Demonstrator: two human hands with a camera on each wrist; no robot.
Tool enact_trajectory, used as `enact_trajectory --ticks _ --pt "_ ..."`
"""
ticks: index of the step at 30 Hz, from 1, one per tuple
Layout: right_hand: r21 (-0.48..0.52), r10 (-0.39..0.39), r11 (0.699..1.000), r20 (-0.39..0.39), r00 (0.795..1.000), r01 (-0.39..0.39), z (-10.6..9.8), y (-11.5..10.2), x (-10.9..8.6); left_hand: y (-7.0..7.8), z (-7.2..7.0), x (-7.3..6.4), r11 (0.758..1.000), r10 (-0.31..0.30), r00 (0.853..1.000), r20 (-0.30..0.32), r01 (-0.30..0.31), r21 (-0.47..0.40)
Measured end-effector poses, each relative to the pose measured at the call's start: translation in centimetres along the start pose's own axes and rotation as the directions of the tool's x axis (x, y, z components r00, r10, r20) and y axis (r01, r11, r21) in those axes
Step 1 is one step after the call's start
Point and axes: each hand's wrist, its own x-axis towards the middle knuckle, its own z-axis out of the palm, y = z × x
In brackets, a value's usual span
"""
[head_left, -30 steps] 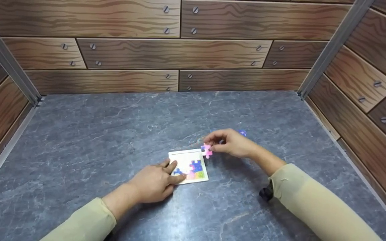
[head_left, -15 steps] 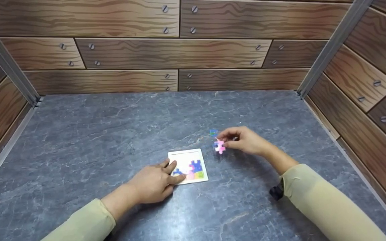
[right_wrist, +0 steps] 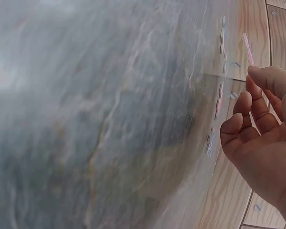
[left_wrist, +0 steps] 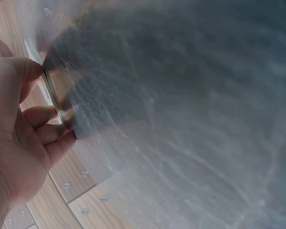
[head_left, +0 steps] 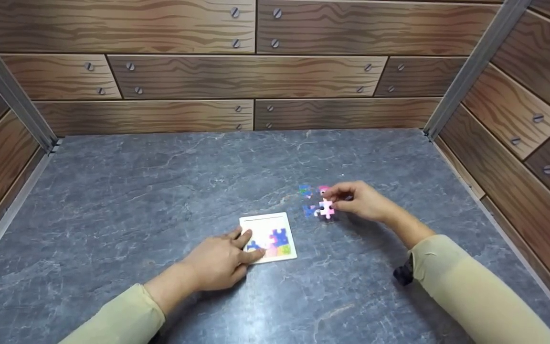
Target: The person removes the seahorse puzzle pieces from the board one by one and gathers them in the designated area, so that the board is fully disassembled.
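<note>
Two hands [head_left: 215, 263], apart (right one [head_left: 365, 202] aloft)

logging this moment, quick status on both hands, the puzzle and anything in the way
Left hand resting on puzzle tray, partly filled. Right hand pinching pink piece, off the table. Between that and tray in head view: loose bluish piece.

Glossy tabletop [head_left: 184, 191], matt cloth sleeves [head_left: 466, 286], smooth puzzle board [head_left: 266, 227] — perhaps card
</note>
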Motion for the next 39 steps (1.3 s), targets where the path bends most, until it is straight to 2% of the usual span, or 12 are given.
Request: enact_trajectory --ticks 10,18,33,39 --pt "0.004 0.044 0.999 -0.011 0.999 -0.044 -0.6 1.0 -0.6 -0.1 0.1 0.1 1.000 -0.008 1.000 0.006 0.008 -0.009" --pt "0.027 0.046 0.999 -0.021 0.999 -0.045 -0.6 1.8 -0.6 -0.1 0.0 0.1 1.000 -0.012 1.000 0.010 0.012 -0.010" --pt "0.039 0.076 0.996 -0.027 0.997 -0.075 -0.3 2.1 -0.4 0.0 -0.1 -0.1 1.000 0.001 1.000 0.009 -0.001 -0.018" --pt "0.029 0.061 0.998 -0.026 0.998 -0.060 -0.3 2.1 -0.4 -0.1 -0.1 0.0 1.000 0.005 1.000 0.005 -0.005 -0.019"
